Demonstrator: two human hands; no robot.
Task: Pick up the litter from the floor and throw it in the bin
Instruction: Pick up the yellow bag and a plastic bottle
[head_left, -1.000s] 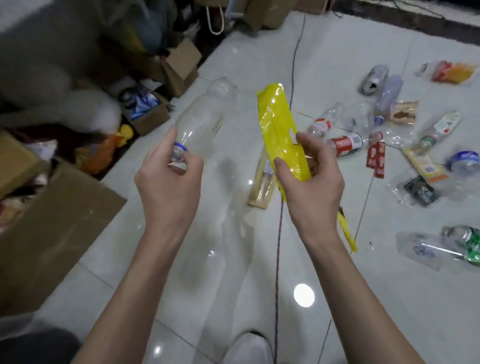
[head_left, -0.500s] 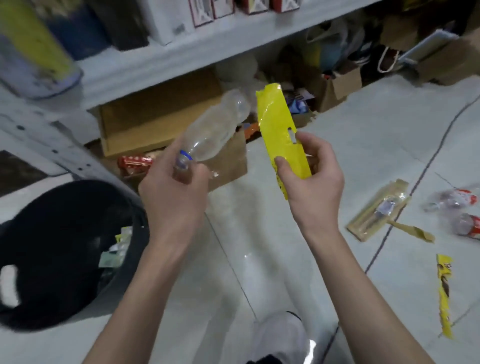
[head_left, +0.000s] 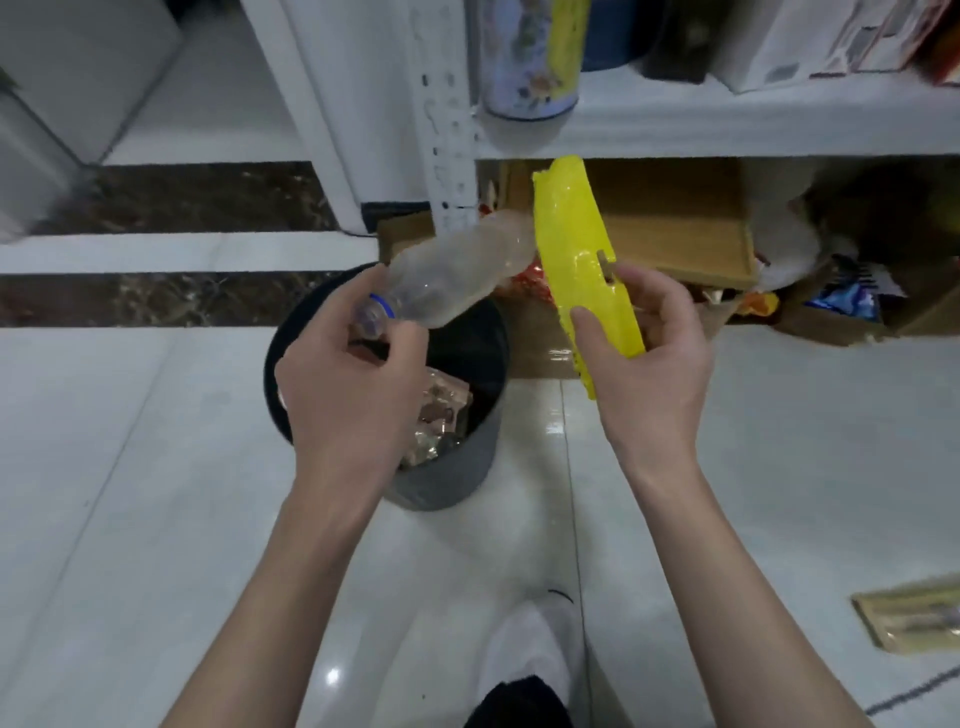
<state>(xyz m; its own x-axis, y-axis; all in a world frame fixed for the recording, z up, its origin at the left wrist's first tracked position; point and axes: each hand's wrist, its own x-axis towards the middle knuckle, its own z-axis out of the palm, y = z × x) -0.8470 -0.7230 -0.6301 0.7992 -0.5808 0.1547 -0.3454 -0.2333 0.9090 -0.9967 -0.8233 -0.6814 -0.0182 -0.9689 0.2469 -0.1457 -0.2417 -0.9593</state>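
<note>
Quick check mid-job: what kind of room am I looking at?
Probably a storeroom or stock area: a white metal shelving rack loaded with goods, open cardboard boxes beneath it, and a glossy tiled floor with a black bin.

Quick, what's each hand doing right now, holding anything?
Left hand: closed round the neck of a clear plastic bottle, above the black bin.
Right hand: closed on a yellow wrapper.

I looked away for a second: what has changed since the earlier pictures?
The person turned from the scattered litter to the shelf; the bin now stands ahead, below the left hand and its clear bottle. Unchanged: the left hand grips the bottle's neck, the right hand holds the yellow wrapper.
</note>
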